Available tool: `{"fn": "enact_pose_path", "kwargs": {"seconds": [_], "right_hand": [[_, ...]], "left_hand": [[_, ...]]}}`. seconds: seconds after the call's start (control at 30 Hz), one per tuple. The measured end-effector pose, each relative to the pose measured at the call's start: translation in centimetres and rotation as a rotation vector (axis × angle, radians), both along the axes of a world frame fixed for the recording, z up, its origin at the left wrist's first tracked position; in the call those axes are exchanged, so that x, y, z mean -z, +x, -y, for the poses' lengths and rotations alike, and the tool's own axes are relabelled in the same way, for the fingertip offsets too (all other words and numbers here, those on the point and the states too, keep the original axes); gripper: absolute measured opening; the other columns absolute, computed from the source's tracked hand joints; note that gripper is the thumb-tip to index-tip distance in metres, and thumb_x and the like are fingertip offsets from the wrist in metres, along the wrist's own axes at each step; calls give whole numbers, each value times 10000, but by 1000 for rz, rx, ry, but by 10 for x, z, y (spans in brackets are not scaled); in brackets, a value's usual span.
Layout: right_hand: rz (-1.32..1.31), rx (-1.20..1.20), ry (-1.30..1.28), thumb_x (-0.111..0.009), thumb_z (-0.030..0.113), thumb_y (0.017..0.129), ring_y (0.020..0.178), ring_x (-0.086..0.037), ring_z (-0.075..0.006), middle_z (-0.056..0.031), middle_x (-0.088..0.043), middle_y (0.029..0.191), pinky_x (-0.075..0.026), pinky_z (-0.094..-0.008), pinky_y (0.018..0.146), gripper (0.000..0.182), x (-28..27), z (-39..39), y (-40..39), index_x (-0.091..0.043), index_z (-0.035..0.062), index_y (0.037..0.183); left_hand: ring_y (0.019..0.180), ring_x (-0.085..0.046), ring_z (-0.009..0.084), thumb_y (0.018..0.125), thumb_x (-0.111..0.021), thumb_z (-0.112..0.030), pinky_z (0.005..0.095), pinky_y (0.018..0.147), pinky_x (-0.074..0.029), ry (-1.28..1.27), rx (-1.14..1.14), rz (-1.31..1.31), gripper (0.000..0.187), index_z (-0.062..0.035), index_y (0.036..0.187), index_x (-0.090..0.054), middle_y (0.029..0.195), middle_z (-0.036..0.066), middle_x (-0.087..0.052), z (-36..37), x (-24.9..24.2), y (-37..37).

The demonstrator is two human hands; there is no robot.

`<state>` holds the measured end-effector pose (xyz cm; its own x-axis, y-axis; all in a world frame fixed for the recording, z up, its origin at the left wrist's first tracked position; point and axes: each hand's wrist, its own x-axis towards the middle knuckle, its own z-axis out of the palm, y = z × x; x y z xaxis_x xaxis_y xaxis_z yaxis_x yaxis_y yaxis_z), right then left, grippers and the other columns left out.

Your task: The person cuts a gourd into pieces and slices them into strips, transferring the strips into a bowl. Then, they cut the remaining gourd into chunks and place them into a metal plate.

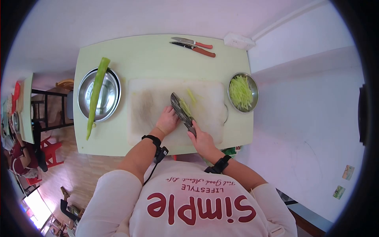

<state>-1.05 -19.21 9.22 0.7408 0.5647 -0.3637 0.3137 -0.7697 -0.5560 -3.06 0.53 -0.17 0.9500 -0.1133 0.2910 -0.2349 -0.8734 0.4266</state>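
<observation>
My right hand (202, 139) is closed around the handle of a dark kitchen knife (180, 111) with pale streaks along its blade. The blade slants across the white cutting board (150, 91). Close against the blade's left side rests my left hand (168, 120), its fingers bent and together; whatever lies under them is hidden. Pale green vegetable strips (184, 107) lie along the right side of the blade. A few more shreds (191, 95) are scattered farther up the board.
A long green vegetable stem (96, 93) lies across stacked metal bowls (83, 104) on the left. At right, a metal bowl (256, 94) holds green shreds (240, 93). Two knives (197, 47) lie at the table's back edge. Another person (25, 158) sits far left.
</observation>
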Motion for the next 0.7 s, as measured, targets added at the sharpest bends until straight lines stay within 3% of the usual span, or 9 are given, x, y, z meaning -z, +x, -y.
{"fn": "enact_pose_path", "kwargs": {"seconds": [0.2, 0.3, 0.37, 0.4, 0.47, 0.57, 0.63, 0.7], "right_hand": [[0, 25, -32, -500, 361, 944, 688, -624, -416, -237, -633, 747, -488, -478, 628, 555, 12, -14, 7, -404, 8, 1361], [89, 24, 20, -469, 449, 941, 638, -625, -404, -212, -640, 716, -497, -476, 592, 593, 31, -21, 16, -422, 40, 1367], [161, 77, 261, -482, 423, 943, 722, -643, -392, -224, -652, 790, -509, -436, 652, 540, 43, -21, 27, -491, 29, 1312], [160, 77, 261, -482, 423, 943, 722, -643, -392, -224, -652, 790, -509, -436, 652, 540, 32, -22, 34, -491, 29, 1312], [-452, 385, 165, -502, 383, 941, 845, -649, -370, -240, -653, 897, -505, -388, 738, 483, 1, -19, 51, -550, 10, 1243], [-245, 357, 289, -522, 346, 937, 859, -652, -348, -241, -651, 911, -497, -365, 756, 440, 19, 6, 50, -576, 0, 1204], [-180, 258, 255, -523, 351, 935, 824, -651, -357, -236, -652, 883, -498, -382, 738, 446, 0, 11, 41, -570, 8, 1216], [-111, 160, 227, -525, 357, 933, 789, -650, -367, -230, -652, 855, -500, -399, 720, 453, -7, 15, 32, -563, 16, 1229]], "left_hand": [[1064, -496, 271, 753, -642, -196, 396, 941, -401, -6, -15, -42, 219, -53, 915, -673, 1047, 85, -581, 2, -4, -1], [1072, -503, 267, 756, -635, -177, 390, 936, -410, 0, -23, -48, 250, -54, 972, -661, 1082, 82, -578, 3, -2, -1], [1076, -506, 264, 759, -631, -166, 388, 935, -414, -12, -38, -27, 285, -55, 1021, -649, 1111, 81, -574, 2, 0, 1], [1078, -508, 264, 764, -627, -158, 390, 936, -415, -44, -38, -14, 323, -56, 1071, -628, 1139, 81, -567, 3, 0, 1], [1079, -509, 264, 769, -623, -149, 392, 937, -416, -81, -34, -2, 364, -57, 1120, -606, 1167, 82, -559, 6, 0, 0], [1068, -511, 270, 775, -618, -143, 396, 948, -410, -115, -23, -7, 420, -60, 1184, -565, 1193, 84, -548, 5, 1, 2], [1041, -520, 296, 774, -622, -117, 402, 918, -433, -151, -54, 23, 328, -41, 1092, -599, 1150, 108, -558, 7, -6, 0], [1054, -514, 285, 776, -620, -133, 398, 929, -421, -110, -48, 8, 336, -38, 1097, -598, 1142, 104, -559, 5, -6, -1]]}}
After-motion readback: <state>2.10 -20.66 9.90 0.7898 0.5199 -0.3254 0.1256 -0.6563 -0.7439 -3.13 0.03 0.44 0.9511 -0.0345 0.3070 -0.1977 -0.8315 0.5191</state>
